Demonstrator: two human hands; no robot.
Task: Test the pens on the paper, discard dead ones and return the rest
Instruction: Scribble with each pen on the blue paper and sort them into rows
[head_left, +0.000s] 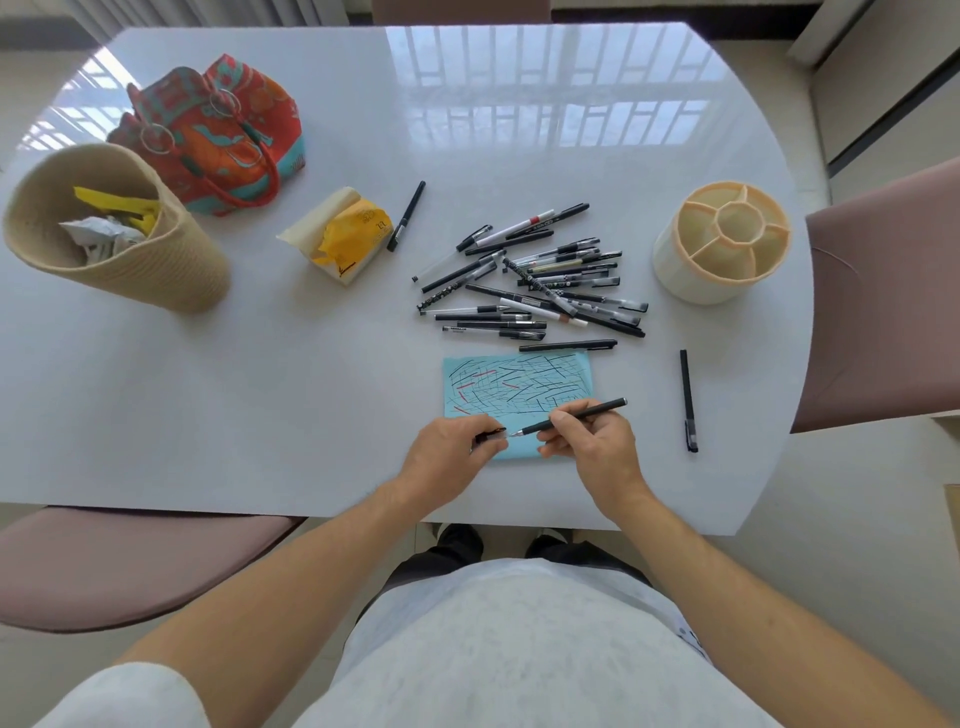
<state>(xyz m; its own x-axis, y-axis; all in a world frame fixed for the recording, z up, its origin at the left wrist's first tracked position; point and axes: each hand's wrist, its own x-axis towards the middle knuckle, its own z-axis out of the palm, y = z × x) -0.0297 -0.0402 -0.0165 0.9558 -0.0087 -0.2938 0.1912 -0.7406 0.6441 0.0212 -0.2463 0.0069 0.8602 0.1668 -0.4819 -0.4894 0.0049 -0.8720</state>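
— Trouble ahead, as you see it?

— Mixing, mostly. One slim black pen (688, 400) lies alone to the right of the sheet, another (407, 215) sits by the torn yellow tissue pack (340, 234), and the loose heap of black and clear pens (535, 280) starts just beyond the paper's far edge. If the pen in hand gets set down carelessly near that heap, tested and untested could blur together. The small cap could also roll off the glossy white table (260, 364) if dropped.

— And the hands?

— The right hand (592, 447) has its fingers curled round a black uncapped pen (574, 415), tip aimed left and hovering just over the near part of the scribbled light-blue paper (519, 384). The left hand (449, 447) pinches what looks like that pen's dark cap (491, 435) between fingertips, resting at the sheet's near-left corner.

— Where do the pens end up?

— Presumably live ones go into the cream round divided pen holder (722, 241) at the right, which looks empty; dead ones into the woven beige basket (104, 228) holding crumpled scraps at the far left.
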